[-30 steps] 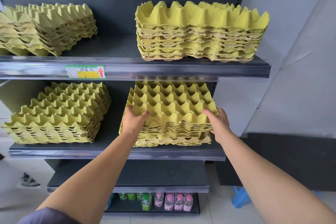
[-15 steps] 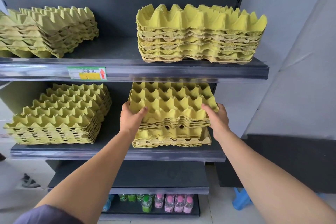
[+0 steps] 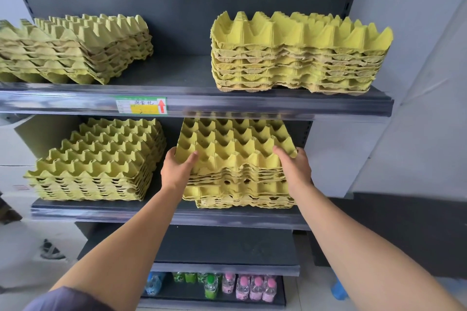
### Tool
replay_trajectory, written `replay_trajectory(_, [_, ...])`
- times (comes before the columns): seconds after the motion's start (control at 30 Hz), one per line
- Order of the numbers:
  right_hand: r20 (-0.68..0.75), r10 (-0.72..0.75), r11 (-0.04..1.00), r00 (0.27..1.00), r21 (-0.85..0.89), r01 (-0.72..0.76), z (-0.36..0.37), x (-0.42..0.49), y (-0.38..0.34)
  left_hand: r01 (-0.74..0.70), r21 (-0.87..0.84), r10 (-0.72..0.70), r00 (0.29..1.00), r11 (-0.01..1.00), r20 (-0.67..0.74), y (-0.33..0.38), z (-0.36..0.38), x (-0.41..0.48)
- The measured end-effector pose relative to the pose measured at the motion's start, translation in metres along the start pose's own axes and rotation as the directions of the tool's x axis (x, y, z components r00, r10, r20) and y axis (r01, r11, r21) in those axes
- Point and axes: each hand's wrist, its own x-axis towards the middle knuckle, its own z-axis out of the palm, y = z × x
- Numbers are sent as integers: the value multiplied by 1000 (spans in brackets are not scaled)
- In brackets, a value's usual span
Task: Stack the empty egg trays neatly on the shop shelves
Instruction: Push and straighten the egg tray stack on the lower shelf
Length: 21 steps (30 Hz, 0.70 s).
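Observation:
A bundle of yellow-green egg trays [image 3: 235,149] is lifted off a lower pile of trays [image 3: 245,201] on the right of the middle shelf [image 3: 161,212]. My left hand [image 3: 177,168] grips the bundle's left front corner, thumb on top. My right hand [image 3: 294,168] grips its right front corner the same way. The bundle tilts, its front edge raised above the trays left below. Its far end is hidden under the upper shelf.
Three other tray stacks stand on the shelves: middle shelf left [image 3: 98,159], upper shelf left [image 3: 75,48] and upper shelf right [image 3: 298,53]. The upper shelf edge [image 3: 252,106] carries a price label [image 3: 141,105]. Small bottles [image 3: 242,288] line the bottom shelf. A wall stands at the right.
Both hands have raised the upper bundle of trays, so a wider gap shows between it and the trays beneath. The view has shifted down slightly.

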Motion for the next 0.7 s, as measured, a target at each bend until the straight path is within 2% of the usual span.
replay_trajectory(0.1, [-10,28,998,1000,-50,-28,5,-2,2,9,22,-9,1000,1000,8,-3,-3,4])
replay_trajectory(0.23, [-47,42,997,998,-66,-45,2,-1,10,46,38,-49,995,998,86,-13,0,9])
replay_trajectory(0.33, [-11,55,996,998,-73,-56,0,-3,13,76,62,-84,988,995,126,-17,1,11])
replay_trajectory(0.5, [-1,68,979,998,-195,-67,-2,-9,16,118,48,-124,979,992,161,-26,-1,17])
replay_trajectory(0.63, [-37,57,979,998,-192,-63,1,-19,19,195,-16,-189,965,981,182,-32,-1,21])
replay_trajectory(0.7, [-102,76,984,992,-153,-91,4,-27,22,288,-33,-276,941,957,198,-36,-3,23])
